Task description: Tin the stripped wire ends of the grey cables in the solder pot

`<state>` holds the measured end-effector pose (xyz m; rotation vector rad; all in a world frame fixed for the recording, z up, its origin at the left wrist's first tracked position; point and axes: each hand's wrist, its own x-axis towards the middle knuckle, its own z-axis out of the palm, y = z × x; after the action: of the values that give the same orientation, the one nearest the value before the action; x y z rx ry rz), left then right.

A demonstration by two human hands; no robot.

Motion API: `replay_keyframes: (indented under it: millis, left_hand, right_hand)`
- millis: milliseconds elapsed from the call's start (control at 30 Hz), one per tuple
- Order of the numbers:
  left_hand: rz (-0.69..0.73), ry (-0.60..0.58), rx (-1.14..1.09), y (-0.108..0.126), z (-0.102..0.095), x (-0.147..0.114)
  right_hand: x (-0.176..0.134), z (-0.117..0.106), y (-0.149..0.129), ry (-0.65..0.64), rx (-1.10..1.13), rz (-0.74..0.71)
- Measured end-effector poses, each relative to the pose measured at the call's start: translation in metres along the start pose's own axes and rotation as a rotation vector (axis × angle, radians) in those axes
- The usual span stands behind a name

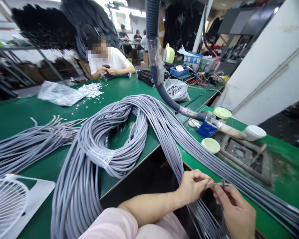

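My left hand is closed in a pinch, with thumb and forefinger on thin coloured wires that show between my two hands. Close beside it on the right, my right hand also pinches these wires, which look like the end of a grey cable. The exact grip is partly hidden by my fingers. Under my hands runs a bundle of grey cables, hanging down from a large looped heap of grey cable. More grey cables stretch past my right hand to the lower right.
A flexible grey hose hangs over the bench, ending near a blue box. Round light-green lids and a dirty metal tray lie at right. A white fan is at lower left. Across the green table sits a co-worker.
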<state>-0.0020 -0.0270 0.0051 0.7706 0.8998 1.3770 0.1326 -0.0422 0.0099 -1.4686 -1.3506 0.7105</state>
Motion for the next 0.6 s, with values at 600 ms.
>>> replay_keyframes:
  millis: [600]
  left_hand:
    - [-0.121, -0.031, -0.05, -0.008, -0.001, 0.022]
  right_hand:
    - [0.046, -0.005, -0.024, -0.166, -0.152, -0.236]
